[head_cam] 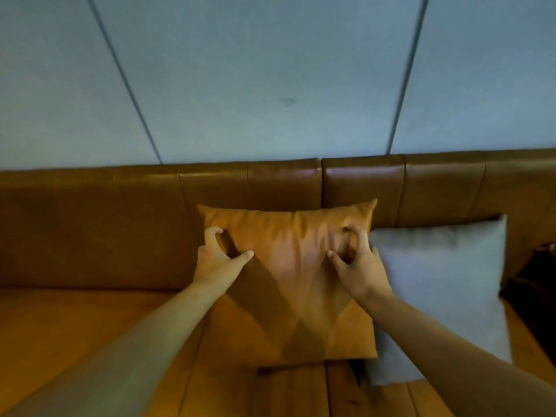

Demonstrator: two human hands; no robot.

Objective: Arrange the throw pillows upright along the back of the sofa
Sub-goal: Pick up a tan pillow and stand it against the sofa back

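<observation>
A pale blue-grey wall, crossed by two thin dark seams, filled the upper half of the view. Below it ran the brown leather sofa, its backrest split into panels with a vertical gap near the middle and its seat a lighter orange-brown in the foreground.

The orange pillow stood upright on the seat, leaning against the backrest at about the centre gap, its top corners reaching roughly two thirds up the backrest and its lower edge resting on the seat cushion. Just to its right, touching or slightly tucked behind its right edge, the grey pillow also stood propped against the backrest. A dark object sat at the far right edge, too dim to make out.

Both bare forearms reached in from the bottom corners. The left hand held the orange pillow near its upper left corner, fingers curled over the side edge and thumb pressed onto the front face, pinching the fabric. The right hand gripped near the upper right corner, fingers hooked into bunched cloth with the thumb on the front, clamped on the cover
</observation>
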